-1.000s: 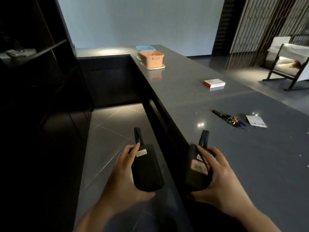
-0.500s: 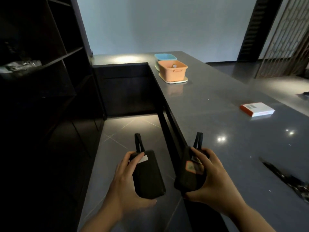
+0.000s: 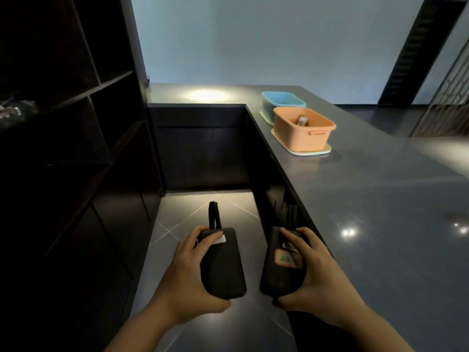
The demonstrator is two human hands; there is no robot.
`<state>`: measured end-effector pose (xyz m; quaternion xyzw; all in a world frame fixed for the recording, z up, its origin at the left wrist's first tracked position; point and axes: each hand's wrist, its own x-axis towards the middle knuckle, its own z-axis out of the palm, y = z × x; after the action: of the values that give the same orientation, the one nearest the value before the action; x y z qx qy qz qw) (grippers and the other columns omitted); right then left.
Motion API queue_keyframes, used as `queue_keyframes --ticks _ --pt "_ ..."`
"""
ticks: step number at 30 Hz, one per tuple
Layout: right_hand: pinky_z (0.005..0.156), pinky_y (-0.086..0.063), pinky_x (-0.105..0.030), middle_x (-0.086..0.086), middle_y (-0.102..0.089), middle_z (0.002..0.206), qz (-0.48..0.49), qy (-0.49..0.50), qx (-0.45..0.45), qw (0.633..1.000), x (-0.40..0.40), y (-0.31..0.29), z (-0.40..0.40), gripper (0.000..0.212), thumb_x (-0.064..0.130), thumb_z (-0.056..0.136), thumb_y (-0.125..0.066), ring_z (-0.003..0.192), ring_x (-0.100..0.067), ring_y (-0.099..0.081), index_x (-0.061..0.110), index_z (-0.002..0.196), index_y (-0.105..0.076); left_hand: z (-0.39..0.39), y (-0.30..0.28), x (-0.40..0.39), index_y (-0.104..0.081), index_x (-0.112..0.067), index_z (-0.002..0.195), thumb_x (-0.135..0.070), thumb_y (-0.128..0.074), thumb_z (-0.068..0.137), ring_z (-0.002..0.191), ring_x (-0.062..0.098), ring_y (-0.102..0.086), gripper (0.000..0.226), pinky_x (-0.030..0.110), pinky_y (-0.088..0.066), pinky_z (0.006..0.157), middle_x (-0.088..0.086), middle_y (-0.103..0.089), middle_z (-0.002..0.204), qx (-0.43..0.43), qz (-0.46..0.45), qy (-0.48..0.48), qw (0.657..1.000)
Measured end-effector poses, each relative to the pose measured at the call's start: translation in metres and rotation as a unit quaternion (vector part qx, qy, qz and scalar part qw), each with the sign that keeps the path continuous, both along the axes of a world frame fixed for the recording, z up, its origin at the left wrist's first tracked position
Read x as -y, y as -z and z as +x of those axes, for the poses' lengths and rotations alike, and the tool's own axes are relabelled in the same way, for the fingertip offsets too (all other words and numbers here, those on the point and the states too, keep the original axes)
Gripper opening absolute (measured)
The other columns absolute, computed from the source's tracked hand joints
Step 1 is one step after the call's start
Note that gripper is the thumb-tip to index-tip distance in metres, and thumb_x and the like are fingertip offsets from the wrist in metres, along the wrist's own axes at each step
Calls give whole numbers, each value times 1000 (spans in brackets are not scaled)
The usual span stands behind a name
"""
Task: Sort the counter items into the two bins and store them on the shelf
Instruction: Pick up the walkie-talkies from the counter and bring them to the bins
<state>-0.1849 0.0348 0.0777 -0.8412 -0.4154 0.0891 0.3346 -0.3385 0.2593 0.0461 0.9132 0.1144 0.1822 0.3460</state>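
My left hand (image 3: pixel 185 278) grips a flat black pouch (image 3: pixel 224 265) with a strap loop and a small white label, held over the floor beside the counter. In my right hand (image 3: pixel 321 280) is a second black pouch (image 3: pixel 278 270) with an orange-edged label, held at the counter's edge. Far ahead on the grey counter (image 3: pixel 368 204) stands an orange bin (image 3: pixel 303 128) with a small item inside, resting on a pale lid. A blue bin (image 3: pixel 281 101) sits just behind it.
A dark shelf unit (image 3: pixel 83 118) rises on the left, with something pale lying on a shelf at the far left edge. A tiled floor aisle (image 3: pixel 193 212) runs between the shelf and the counter. A lattice screen (image 3: pixel 449 97) stands at the far right.
The view has swung left and moved nearer the bins; the box and scissors on the counter have left the frame. Both hands still hold their pouches in the same way.
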Motion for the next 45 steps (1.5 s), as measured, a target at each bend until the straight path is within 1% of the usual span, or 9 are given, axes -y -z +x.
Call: queue_keyframes --ticks 3,8,13,24,27,32,35,39,45 --pt "108 -34 -23 20 -11 147 -16 16 -5 1000 -45 -5 34 123 48 41 -85 137 -8 -25 41 147 -23 42 -8 -46 -22 -61 131 -54 -82 42 114 -10 -19 107 3 -35 78 -43 -1 132 -20 0 8 1000" --pt "110 -35 -27 20 -7 150 -25 16 -6 1000 -113 -3 108 124 51 40 -85 139 -10 -22 45 146 -20 120 -4 -113 -24 -66 127 -56 -83 41 120 -24 -11 105 8 -46 74 -46 0 131 -10 14 40 999" --pt "108 -34 -25 20 -6 151 -26 14 2 1000 -181 6 197 123 53 41 -83 140 -10 -20 46 146 -19 211 1 -177 -28 -61 126 -51 -83 43 120 -5 -23 100 23 -54 85 -41 -2 134 -14 29 41 999" --pt "113 -32 -34 14 -12 150 -37 35 -8 999 -326 -19 385 125 54 40 -83 140 -12 -22 42 147 -19 393 -11 -327 -25 -55 134 -61 -76 41 120 -7 -13 106 11 -36 82 -39 6 138 -26 63 21 997" --pt "113 -28 -27 17 -10 151 -37 37 -6 999 -362 -23 430 126 60 38 -79 140 -8 -21 44 147 -18 442 -5 -371 -26 -58 132 -61 -77 40 122 -11 -13 105 10 -38 80 -37 3 140 -10 61 35 997" --pt "101 -13 -6 24 -10 145 -35 111 29 993 -425 -21 501 123 60 40 -78 124 9 -14 44 147 -19 541 -7 -449 -30 -52 133 -55 -79 41 131 -1 -17 104 22 -49 86 -31 -4 142 0 64 99 993" --pt "108 -15 -16 25 -15 139 -40 165 44 984 -457 -23 539 122 63 37 -77 134 1 -18 49 144 -20 597 -15 -493 -30 -54 132 -54 -78 40 134 0 -18 103 25 -54 82 -32 -3 141 10 86 144 986" --pt "117 -20 -29 24 -15 145 -31 234 53 970 -489 -30 584 125 66 33 -77 137 -3 -20 49 144 -23 675 -29 -538 -37 -52 131 -51 -79 38 134 -5 -18 102 20 -48 84 -32 -7 142 33 74 191 978" --pt "105 -16 -16 40 -7 128 -37 300 27 953 -491 -48 645 120 69 36 -77 116 14 -13 62 135 -10 789 -35 -553 -44 -46 131 -46 -81 37 134 -6 -20 101 8 -30 89 -26 -18 144 61 30 255 965"
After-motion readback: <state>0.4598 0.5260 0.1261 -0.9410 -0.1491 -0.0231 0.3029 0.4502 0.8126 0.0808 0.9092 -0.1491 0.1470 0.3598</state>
